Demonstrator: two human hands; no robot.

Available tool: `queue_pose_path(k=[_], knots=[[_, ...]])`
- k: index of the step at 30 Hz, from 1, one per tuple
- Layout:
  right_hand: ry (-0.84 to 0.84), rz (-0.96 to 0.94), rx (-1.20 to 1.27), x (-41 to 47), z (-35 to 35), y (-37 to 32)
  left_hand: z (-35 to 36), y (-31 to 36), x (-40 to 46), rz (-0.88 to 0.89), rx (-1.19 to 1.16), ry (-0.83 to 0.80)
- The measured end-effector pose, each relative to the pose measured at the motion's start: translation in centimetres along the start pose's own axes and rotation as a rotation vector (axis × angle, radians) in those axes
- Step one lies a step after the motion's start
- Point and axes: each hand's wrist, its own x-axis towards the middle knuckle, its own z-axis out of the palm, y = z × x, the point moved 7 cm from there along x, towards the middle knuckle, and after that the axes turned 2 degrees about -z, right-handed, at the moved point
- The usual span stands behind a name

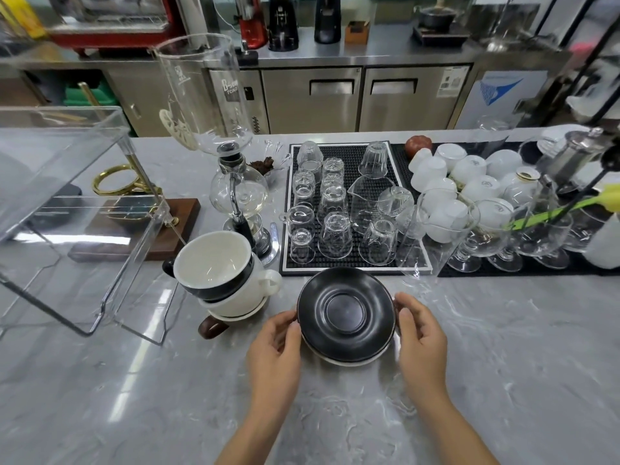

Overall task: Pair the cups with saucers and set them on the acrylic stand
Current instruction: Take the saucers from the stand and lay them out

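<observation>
A stack of saucers sits on the counter in front of me, with a black saucer (345,310) on top and a white rim showing underneath. My left hand (278,347) touches the stack's left edge and my right hand (419,337) its right edge, fingers curled around the rim. To the left stands a tilted stack of cups (221,280): a black cup with a white inside on top, a white cup below, and a brown handle at the bottom. The clear acrylic stand (84,229) is at the far left.
A glass siphon coffee maker (235,182) stands just behind the cups. A black mat (349,263) holds several upturned glasses. White cups (469,176) and stemmed glasses (483,236) crowd the back right. A wooden base (167,236) with a brass ring lies behind the stand.
</observation>
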Motion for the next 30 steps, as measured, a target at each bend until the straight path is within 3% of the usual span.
queue_pose_path(k=[7,18,30], knots=[[0.000,0.038,0.025,-0.3,-2.5,1.6,-0.7,-0.9,0.1,-0.029,0.058,0.013],[-0.184,-0.100,-0.523,1.9,-0.5,-1.7,0.3,0.2,1.5,0.043,0.409,-0.126],[-0.239,-0.140,-0.739,2.1,0.5,-2.4,1.1,1.1,1.9,0.106,0.531,-0.218]])
